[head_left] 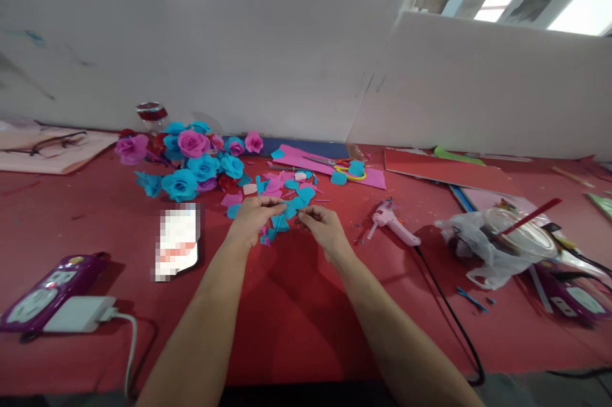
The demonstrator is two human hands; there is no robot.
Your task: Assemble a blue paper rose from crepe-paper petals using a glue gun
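Observation:
Both my hands rest on the red table (296,305) over a scatter of blue and pink paper petals (287,193). My left hand (255,215) has its fingers curled and pinched on a blue petal piece (289,208). My right hand (322,225) is closed in a pinch right beside it, fingertips nearly touching the left; what it holds is too small to name. More blue scraps (278,225) lie just under the hands.
Finished blue and pink paper roses (191,155) pile at the back left. A pink glue gun (392,222) with a black cord lies right of the hands. Yellow-handled scissors (342,168), a phone (178,241), a purple power strip (48,289), a plastic bag with a cup (502,241).

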